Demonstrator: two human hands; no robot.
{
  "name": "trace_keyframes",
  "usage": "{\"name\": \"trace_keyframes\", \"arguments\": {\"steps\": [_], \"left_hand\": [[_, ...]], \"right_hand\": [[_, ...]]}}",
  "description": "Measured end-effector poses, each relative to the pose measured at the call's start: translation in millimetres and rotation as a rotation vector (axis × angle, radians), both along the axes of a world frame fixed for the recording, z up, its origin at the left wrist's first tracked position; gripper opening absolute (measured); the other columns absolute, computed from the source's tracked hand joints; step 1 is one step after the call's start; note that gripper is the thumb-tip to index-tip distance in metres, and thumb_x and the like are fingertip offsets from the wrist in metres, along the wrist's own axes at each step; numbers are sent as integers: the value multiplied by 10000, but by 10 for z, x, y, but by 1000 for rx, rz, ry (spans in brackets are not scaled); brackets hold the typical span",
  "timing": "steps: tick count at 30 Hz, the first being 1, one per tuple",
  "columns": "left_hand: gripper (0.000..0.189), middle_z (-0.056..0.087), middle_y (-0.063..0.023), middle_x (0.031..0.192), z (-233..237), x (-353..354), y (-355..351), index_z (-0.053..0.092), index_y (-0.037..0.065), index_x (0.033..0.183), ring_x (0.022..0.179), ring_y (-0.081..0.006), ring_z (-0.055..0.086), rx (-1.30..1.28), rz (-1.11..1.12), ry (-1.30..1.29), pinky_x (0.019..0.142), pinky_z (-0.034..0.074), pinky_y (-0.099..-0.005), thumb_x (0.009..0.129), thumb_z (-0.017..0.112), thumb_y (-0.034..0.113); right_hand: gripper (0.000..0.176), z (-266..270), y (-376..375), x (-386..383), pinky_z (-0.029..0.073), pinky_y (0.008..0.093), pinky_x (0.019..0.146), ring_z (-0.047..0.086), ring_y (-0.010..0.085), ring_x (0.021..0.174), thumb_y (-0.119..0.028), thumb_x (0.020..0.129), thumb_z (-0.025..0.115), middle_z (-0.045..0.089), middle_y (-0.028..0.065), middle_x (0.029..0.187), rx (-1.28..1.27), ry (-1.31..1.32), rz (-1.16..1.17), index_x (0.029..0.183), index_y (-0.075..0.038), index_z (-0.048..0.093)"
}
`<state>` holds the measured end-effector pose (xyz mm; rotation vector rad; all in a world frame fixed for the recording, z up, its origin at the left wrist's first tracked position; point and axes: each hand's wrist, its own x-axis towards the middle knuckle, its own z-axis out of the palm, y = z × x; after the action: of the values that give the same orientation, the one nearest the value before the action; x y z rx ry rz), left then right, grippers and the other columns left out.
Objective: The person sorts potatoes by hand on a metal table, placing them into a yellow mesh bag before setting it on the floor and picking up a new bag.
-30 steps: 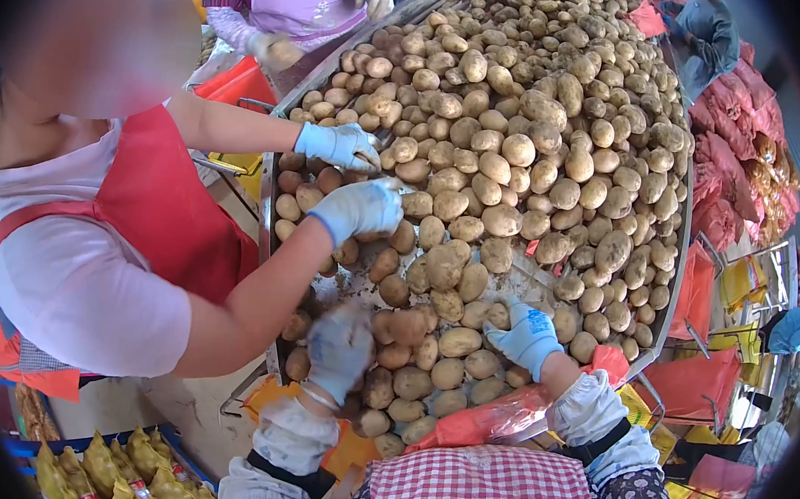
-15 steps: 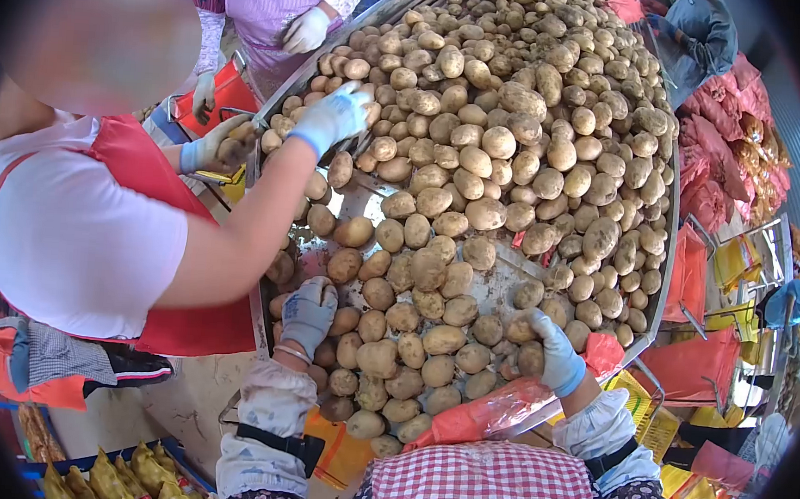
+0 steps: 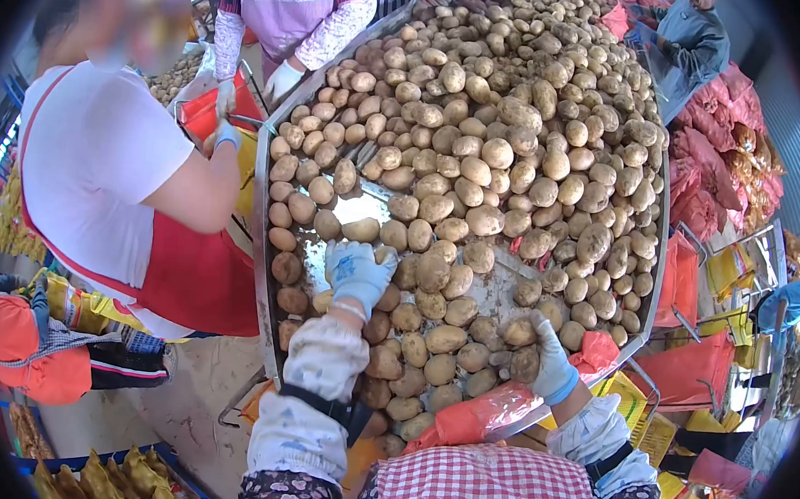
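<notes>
Potatoes (image 3: 443,339) cover the metal sorting table (image 3: 495,289) before me, heaped highest at its far end. My left hand (image 3: 358,273), in a white and blue glove, reaches over the left part of the table. Its fingers look spread at the near side of a pale potato (image 3: 361,230); their tips are partly hidden. At the right of the near potatoes, my right hand (image 3: 554,360), gloved alike, has its fingers curled around a potato (image 3: 519,331). Another potato (image 3: 525,363) lies against its palm.
A co-worker in a red apron (image 3: 199,277) stands at the left edge, another in a purple apron (image 3: 292,6) beyond. Red plastic (image 3: 477,414) lies along the near edge. Red sacks (image 3: 713,151) are stacked at right; filled yellow bags (image 3: 105,484) stand at lower left.
My left hand has moved forward and right over the potatoes. My right hand stays nearly in place. The red-aproned co-worker has drawn their arm back from the heap to the table's left side.
</notes>
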<state>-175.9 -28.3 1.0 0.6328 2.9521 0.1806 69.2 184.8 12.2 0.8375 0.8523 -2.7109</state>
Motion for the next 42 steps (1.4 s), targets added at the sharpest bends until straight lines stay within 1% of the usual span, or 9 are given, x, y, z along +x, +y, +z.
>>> {"name": "trace_keyframes", "arguments": {"steps": [2,6,9,10,16,22,29,33,42], "left_hand": [[408,615,-163,1064,306,242,11,687,78,919,1087,-329,516,298,47,-329,975,354,-472,839,552,454],[218,613,-183,937,183,885,304,644,78,848,833,-354,577,925,-645,408,681,442,-459,816,590,287],[313,621,-152,1014,-62,324,-262,640,68,995,932,-334,562,497,-29,83,856,399,-484,815,529,299],[428,586,-160,1127,-229,261,-534,598,70,1160,1045,-342,521,215,96,572,927,370,-510,830,526,333],[517,546,-200,1186,-468,276,-1001,491,68,1298,1074,-346,545,424,-318,222,947,408,-464,851,532,326],[472,560,-163,1130,-216,-658,-969,489,85,1210,975,-325,601,-152,255,223,799,491,-455,816,618,310],[299,607,-140,974,-314,-635,-1016,556,53,1100,863,-257,616,429,134,373,728,495,-394,871,583,244],[264,607,-70,961,-207,93,-614,512,7,1152,758,-124,589,1444,37,-626,686,494,-256,991,433,200],[453,494,-111,1328,230,1438,361,431,-17,1338,1197,-180,480,1488,-117,-1160,1028,374,-304,1020,360,299]], "right_hand": [[667,25,-35,-85,532,411,598,626,339,963,-604,894,436,574,171,1201,-189,1,30,1295,-72,465],[735,135,-220,-285,506,410,569,599,359,1037,-670,852,408,562,173,1236,-329,57,-53,1300,-90,474],[715,201,-172,-209,480,393,510,614,355,997,-681,825,437,595,143,1191,-309,30,-39,1284,-135,490],[699,207,-167,-190,491,394,479,620,361,983,-686,809,469,607,148,1169,-298,17,-54,1265,-158,504],[617,82,-109,-234,507,397,511,616,363,984,-665,811,494,626,120,1103,-216,-32,-182,1091,-127,611],[573,88,-124,-272,506,480,714,591,301,969,-634,848,477,613,90,1034,-196,-12,-222,998,-96,604],[536,110,-34,-331,553,436,703,641,280,855,-543,874,531,644,122,943,-234,29,-222,1006,-28,606],[525,45,-77,-264,564,430,718,652,281,871,-470,905,507,649,147,978,-238,51,-163,1057,26,588],[545,31,-197,-135,545,481,789,620,303,1004,-428,915,478,598,133,1177,-368,102,-23,1312,-54,464]]}}
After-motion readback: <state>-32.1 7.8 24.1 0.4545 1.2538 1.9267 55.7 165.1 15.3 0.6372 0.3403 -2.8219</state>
